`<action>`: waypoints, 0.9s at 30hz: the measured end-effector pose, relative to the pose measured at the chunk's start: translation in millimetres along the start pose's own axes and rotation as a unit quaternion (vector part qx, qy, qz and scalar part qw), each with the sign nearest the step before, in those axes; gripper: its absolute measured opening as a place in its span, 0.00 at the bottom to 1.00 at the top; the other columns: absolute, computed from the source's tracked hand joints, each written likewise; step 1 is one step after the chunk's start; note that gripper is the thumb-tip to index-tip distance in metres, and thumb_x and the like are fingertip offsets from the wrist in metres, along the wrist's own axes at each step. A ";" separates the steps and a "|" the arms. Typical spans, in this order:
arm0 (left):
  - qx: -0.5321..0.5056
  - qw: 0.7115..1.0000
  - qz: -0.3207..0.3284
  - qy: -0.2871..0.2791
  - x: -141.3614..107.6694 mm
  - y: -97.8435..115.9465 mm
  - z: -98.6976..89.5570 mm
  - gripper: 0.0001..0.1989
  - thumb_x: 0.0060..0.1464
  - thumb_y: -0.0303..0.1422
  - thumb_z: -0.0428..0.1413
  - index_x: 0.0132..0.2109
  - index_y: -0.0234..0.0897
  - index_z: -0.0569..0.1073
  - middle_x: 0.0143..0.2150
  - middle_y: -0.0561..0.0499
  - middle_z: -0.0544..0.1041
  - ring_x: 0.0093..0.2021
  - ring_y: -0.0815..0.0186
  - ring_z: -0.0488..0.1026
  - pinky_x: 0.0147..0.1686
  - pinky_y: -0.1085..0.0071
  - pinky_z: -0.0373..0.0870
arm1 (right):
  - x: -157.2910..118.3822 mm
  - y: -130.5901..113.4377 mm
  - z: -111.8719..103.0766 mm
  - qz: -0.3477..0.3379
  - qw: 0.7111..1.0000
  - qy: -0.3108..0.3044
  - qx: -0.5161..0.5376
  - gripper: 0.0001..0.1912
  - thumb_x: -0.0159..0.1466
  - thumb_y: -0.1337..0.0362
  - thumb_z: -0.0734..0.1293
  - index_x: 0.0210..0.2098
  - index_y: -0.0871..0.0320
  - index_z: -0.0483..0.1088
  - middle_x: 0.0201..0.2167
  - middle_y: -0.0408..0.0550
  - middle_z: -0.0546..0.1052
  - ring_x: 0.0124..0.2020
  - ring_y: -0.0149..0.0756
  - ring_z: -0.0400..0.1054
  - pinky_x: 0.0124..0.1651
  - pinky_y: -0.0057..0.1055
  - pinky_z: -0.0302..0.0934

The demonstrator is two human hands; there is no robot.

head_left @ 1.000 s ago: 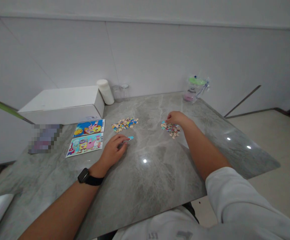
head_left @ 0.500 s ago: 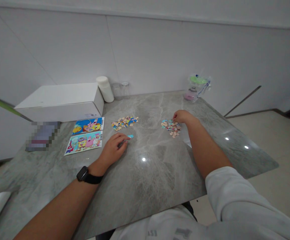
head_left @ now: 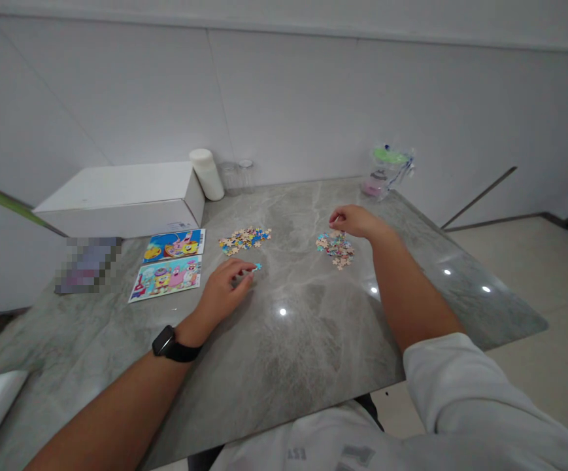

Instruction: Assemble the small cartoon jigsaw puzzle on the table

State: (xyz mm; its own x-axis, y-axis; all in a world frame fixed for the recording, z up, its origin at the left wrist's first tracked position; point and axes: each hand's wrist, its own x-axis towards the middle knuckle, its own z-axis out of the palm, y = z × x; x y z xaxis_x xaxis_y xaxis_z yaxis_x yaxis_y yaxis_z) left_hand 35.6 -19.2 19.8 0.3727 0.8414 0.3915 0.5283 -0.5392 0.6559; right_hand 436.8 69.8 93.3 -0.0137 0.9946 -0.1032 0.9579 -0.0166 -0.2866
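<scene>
My left hand (head_left: 227, 286), a black watch on its wrist, rests on the table with its fingers curled. Index finger and thumb are at a light-blue puzzle piece (head_left: 258, 266), which shows just past the fingertips. Beyond it lies a pile of blue and yellow jigsaw pieces (head_left: 245, 240). Above the far edge of a second pile of puzzle pieces (head_left: 335, 250), mostly pinkish and pale blue, is my right hand (head_left: 355, 221). Its thumb and index finger are pinched on a small puzzle piece, largely covered by the fingers.
Two cartoon picture cards (head_left: 166, 279) lie to the left, before a white box (head_left: 121, 196). A white bottle (head_left: 206, 175) and two clear glasses (head_left: 245, 176) stand by the wall. At the back right is a clear plastic bag (head_left: 386, 173) with green and pink contents.
My right hand has risen off the right pile and shifted slightly left and away from me. My left hand stays nearly in place by the light-blue piece.
</scene>
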 end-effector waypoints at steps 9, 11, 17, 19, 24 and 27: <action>-0.273 0.924 -0.232 -0.131 60.7 70.0 78.2 0.18 0.59 0.45 0.64 0.48 0.37 0.75 0.42 0.46 0.77 0.36 0.65 0.74 0.22 0.74 0.72 | -43.7 -58.6 32.3 -0.150 0.980 0.021 0.126 0.05 0.65 0.63 0.72 0.39 0.54 0.80 0.32 0.43 0.82 0.32 0.33 0.73 0.38 0.28 0.62; -0.304 0.905 -0.264 -0.134 72.0 76.7 98.0 0.14 0.60 0.43 0.63 0.42 0.36 0.74 0.39 0.47 0.76 0.33 0.67 0.73 0.21 0.75 0.70 | -53.0 -55.9 38.5 -0.150 0.978 0.038 0.143 0.04 0.64 0.63 0.72 0.38 0.54 0.80 0.32 0.43 0.82 0.33 0.33 0.74 0.38 0.28 0.62; -0.292 0.919 -0.230 -0.133 78.2 72.9 122.6 0.07 0.59 0.35 0.61 0.37 0.35 0.75 0.31 0.53 0.74 0.26 0.71 0.68 0.20 0.77 0.66 | -63.1 -29.2 64.4 -0.105 0.955 0.068 0.271 0.07 0.63 0.59 0.71 0.39 0.55 0.77 0.31 0.43 0.81 0.30 0.33 0.73 0.36 0.29 0.66; -0.266 0.935 -0.190 -0.138 76.1 69.0 121.9 0.08 0.61 0.36 0.60 0.38 0.36 0.75 0.31 0.53 0.75 0.24 0.71 0.67 0.21 0.75 0.65 | -61.8 -22.8 77.3 -0.086 0.940 0.072 0.321 0.09 0.62 0.58 0.71 0.39 0.55 0.76 0.32 0.44 0.81 0.29 0.34 0.73 0.36 0.30 0.67; -0.104 0.987 -0.056 -0.107 75.1 59.5 114.1 0.06 0.64 0.34 0.59 0.40 0.37 0.77 0.34 0.52 0.79 0.32 0.67 0.74 0.35 0.70 0.70 | -59.2 -14.0 99.0 -0.072 0.930 0.119 0.341 0.10 0.65 0.55 0.69 0.41 0.54 0.76 0.32 0.45 0.81 0.31 0.35 0.74 0.38 0.32 0.69; 0.037 0.995 0.016 -0.092 76.9 55.8 112.3 0.04 0.65 0.31 0.58 0.43 0.38 0.78 0.39 0.49 0.81 0.40 0.63 0.75 0.43 0.67 0.71 | -59.6 -9.3 100.0 -0.109 0.944 0.180 0.256 0.09 0.67 0.57 0.69 0.42 0.53 0.78 0.35 0.46 0.82 0.35 0.37 0.75 0.43 0.34 0.69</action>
State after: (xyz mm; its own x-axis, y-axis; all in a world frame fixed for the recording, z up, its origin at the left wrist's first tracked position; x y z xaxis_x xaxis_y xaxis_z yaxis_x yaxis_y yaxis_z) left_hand 179.4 11.2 14.0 0.5191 0.8066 0.2826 0.5658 -0.5722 0.5936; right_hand 400.0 0.4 6.9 -0.0091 0.9491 0.3147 0.6786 0.2371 -0.6952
